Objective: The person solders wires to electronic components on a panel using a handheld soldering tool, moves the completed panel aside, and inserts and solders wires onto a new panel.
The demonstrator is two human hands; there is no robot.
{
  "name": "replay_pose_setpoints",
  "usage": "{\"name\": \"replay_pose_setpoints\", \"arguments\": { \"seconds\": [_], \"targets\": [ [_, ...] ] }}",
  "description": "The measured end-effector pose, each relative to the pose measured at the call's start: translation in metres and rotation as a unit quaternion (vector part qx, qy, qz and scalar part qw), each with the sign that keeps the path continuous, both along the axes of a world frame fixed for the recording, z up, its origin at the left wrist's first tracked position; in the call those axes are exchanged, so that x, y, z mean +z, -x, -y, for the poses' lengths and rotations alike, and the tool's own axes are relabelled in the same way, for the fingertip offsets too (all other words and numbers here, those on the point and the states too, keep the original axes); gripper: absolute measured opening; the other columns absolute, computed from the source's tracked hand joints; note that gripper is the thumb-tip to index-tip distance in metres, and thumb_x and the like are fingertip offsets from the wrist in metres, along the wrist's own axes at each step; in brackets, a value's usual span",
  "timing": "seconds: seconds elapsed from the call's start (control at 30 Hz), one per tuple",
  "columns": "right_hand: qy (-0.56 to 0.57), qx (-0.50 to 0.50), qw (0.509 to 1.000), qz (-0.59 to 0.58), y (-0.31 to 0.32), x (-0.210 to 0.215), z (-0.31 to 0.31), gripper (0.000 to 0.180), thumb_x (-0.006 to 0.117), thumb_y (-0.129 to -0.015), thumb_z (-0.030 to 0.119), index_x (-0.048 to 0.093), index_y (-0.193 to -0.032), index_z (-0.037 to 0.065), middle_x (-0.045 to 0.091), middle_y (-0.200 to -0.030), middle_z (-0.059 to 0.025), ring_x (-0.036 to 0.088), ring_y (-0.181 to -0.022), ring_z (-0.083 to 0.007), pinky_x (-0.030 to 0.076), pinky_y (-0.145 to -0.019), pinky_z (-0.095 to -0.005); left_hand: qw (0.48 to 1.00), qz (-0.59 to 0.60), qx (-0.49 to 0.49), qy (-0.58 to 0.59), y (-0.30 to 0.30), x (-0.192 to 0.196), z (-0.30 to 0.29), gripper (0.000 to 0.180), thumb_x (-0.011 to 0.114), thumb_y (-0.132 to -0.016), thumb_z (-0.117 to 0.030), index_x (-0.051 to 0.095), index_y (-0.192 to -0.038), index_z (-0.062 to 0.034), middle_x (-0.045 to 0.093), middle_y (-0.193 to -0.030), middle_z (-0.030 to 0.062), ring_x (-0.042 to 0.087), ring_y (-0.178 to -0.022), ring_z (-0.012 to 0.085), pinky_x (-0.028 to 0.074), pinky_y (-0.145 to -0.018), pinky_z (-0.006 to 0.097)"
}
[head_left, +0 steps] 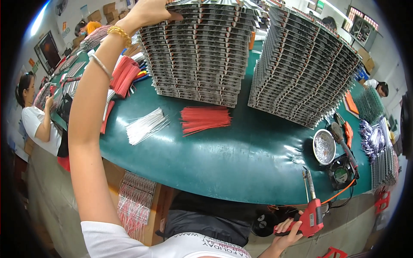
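One round grey bowl (314,147) of silvery bits (325,148); below, right hand (291,235) grips one red-and-black soldering gun (309,221); left hand (150,13), hold unclear

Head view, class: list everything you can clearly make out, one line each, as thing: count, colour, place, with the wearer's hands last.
table: 1, green, across the middle
panel stacks: 2, black and grey, table's far side
white wires: 1 pile, white, left of centre
red wires: 1 pile, red, right of the white
larger bundle: 1, red, beyond the forearm
bowl: 1, silver-grey, table's right
fan: 1, black, below the bowl
soldering gun: 1, red and black, right hand
cardboard boxes: several, brown, background
other people: at least 3, two in white, around the table
left hand: 1, bare, atop the left stack
right hand: 1, bare, gripping the soldering gun
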State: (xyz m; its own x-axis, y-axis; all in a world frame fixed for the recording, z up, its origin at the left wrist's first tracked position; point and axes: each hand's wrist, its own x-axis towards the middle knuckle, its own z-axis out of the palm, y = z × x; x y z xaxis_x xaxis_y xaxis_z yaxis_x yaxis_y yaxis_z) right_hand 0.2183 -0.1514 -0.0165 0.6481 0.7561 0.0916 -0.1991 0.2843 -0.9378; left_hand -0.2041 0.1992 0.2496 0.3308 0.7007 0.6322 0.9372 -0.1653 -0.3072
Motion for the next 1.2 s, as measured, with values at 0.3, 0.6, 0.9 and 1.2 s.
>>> {"name": "replay_pose_setpoints", "arguments": {
  "seconds": [0.3,0.6,0.9,1.2],
  "targets": [
    [-0.057,-0.073,0.996,-0.001,-0.016,-0.003,0.004,0.040,0.042,-0.097,0.030,0.039,-0.125,0.002,0.033,-0.050,0.0011,0.031,-0.038,-0.0084,0.030,-0.038,-0.0230,0.987,0.043,-0.135,-0.077,-0.073,-0.078,0.193,0.048,0.051,-0.069,0.008,0.061,-0.115,-0.0017,0.062,-0.113,0.0175,0.062,-0.094,0.0341,0.050,-0.080,0.039],
    [-0.103,-0.106,0.989,0.030,-0.030,0.011,0.015,0.042,0.039,-0.098,0.027,0.034,-0.128,-0.002,0.031,-0.052,0.0008,0.031,-0.043,-0.0074,0.030,-0.043,-0.0210,0.917,0.216,-0.267,0.201,-0.170,-0.224,0.266,0.063,0.057,-0.057,0.003,0.057,-0.120,-0.0039,0.054,-0.123,0.0209,0.057,-0.109,0.0351,0.050,-0.086,0.039],
    [-0.010,-0.027,0.907,0.421,-0.011,-0.012,-0.005,0.038,0.048,-0.091,0.002,0.035,-0.125,-0.007,0.059,-0.077,-0.0146,0.055,-0.069,-0.0186,0.047,-0.069,-0.0318,0.925,0.230,-0.189,0.236,-0.259,-0.271,0.266,0.064,0.067,-0.070,-0.020,0.046,-0.126,0.0032,0.040,-0.131,0.0309,0.041,-0.121,0.0467,0.038,-0.100,0.046],
    [-0.056,0.019,0.781,0.621,-0.006,-0.048,-0.041,0.040,0.062,-0.085,0.005,0.041,-0.117,-0.008,0.061,-0.107,-0.0235,0.050,-0.114,-0.0416,0.042,-0.094,-0.0426,0.942,0.214,-0.182,0.184,-0.151,-0.247,0.198,0.023,0.061,-0.074,-0.007,0.060,-0.096,-0.0028,0.057,-0.100,0.0117,0.053,-0.092,0.0266,0.043,-0.077,0.039]
  ]
}}
